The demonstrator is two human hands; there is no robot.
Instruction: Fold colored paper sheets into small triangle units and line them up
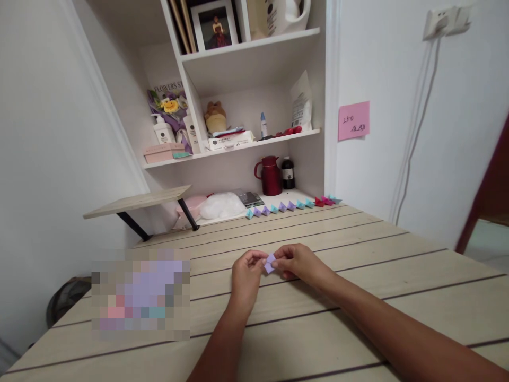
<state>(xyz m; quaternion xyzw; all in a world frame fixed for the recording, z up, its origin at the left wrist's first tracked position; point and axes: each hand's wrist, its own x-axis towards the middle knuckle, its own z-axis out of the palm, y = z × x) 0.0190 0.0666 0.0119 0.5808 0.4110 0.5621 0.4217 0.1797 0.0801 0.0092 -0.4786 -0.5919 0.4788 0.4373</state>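
Worktop (358, 318) layout, left to right: left hand (245, 275), grip closed on the left edge of a small folded lilac paper (270, 263). The paper sits over the worktop's middle. Right hand (299, 263), grip closed on the paper's right edge. Along the worktop's far edge, well apart from both hands, lies a row (292, 205) of coloured folded pieces.

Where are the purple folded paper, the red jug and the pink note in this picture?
purple folded paper (270, 262), head view, on its visible middle.
red jug (271, 178), head view, on the front of its body.
pink note (353, 120), head view, on the middle of the sheet.
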